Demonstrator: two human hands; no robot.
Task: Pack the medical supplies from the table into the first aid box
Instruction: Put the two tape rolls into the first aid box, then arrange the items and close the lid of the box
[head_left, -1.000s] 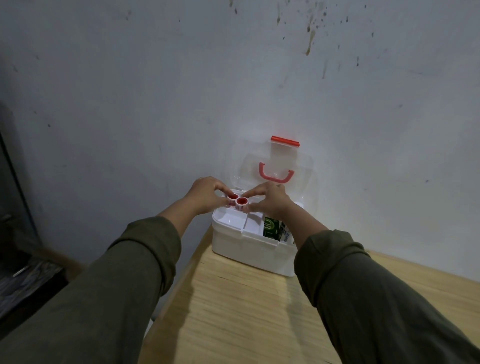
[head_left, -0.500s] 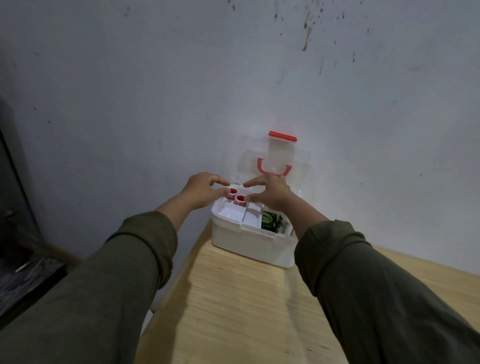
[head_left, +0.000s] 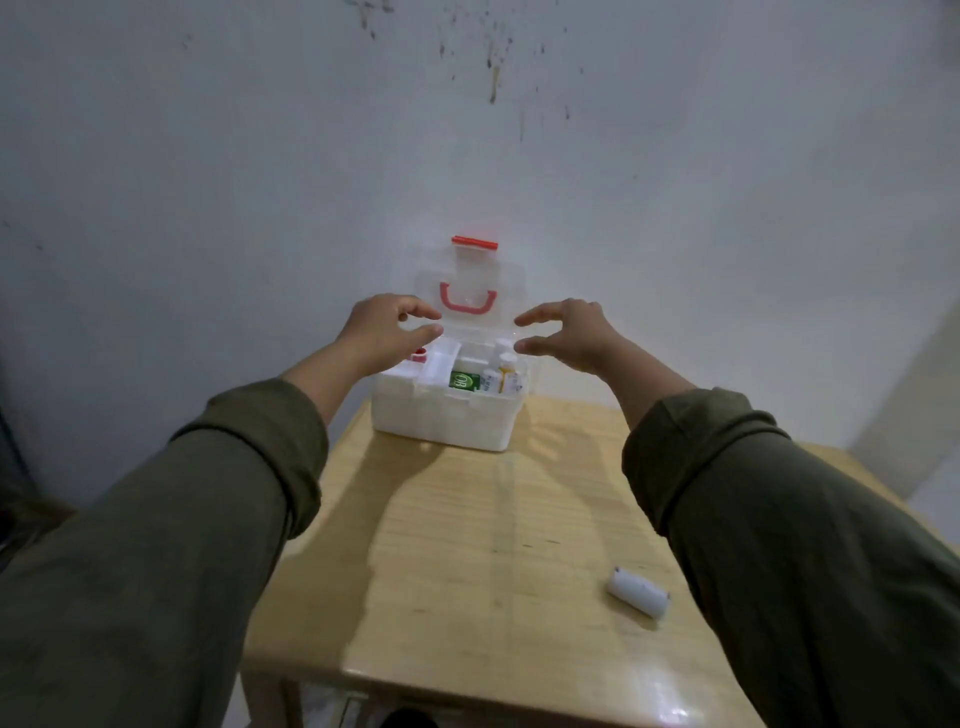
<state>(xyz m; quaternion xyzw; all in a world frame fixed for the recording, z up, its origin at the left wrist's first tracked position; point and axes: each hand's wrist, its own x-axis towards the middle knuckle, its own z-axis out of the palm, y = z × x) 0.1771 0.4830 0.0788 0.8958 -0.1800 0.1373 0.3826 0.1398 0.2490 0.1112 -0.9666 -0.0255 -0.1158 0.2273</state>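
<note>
A white first aid box stands at the far edge of the wooden table, against the wall. Its clear lid with a red handle and red latch stands upright. Inside I see a green carton, small white bottles and a red-rimmed tape roll at the left. My left hand hovers over the box's left side, fingers apart and empty. My right hand hovers over its right side, also empty. A white bandage roll lies on the table near my right sleeve.
A grey stained wall rises directly behind the box. The table's left edge drops to a dark floor area. My two olive sleeves cover the lower corners of the view.
Both hands let go of the two red-rimmed tape rolls into the box and moved apart, now empty. The view tilted down, showing more table and the white roll.
</note>
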